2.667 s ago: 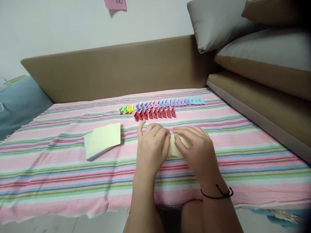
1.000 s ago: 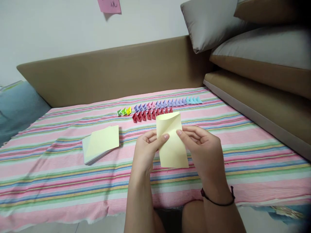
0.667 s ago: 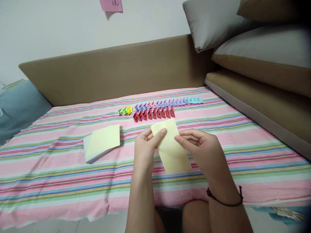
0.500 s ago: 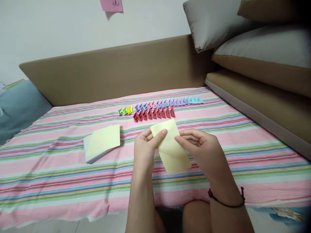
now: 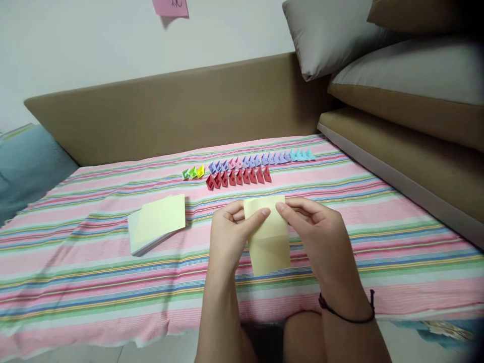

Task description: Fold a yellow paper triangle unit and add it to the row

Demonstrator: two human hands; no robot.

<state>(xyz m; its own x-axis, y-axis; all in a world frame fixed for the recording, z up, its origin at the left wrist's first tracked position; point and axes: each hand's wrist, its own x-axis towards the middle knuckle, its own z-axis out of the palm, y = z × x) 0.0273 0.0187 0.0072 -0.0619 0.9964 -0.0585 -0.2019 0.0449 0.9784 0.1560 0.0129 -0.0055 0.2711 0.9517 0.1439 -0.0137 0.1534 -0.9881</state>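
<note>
Your left hand (image 5: 235, 229) and right hand (image 5: 318, 227) were pinching one yellow paper (image 5: 270, 252), the fingers (image 5: 260, 217) closed on it. Red folded papers (image 5: 239, 178) stood nearer to the far edge of the striped cloth (image 5: 151, 287).

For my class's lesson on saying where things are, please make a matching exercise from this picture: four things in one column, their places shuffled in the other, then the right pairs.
Things
1. Pale yellow sheet
2. Paper stack
3. Black bracelet
4. Pink note

Places
A. On the wall
B. Around the right wrist
C. Between the left hand and right hand
D. On the striped cloth

Right pairs
1-C, 2-D, 3-B, 4-A
</note>
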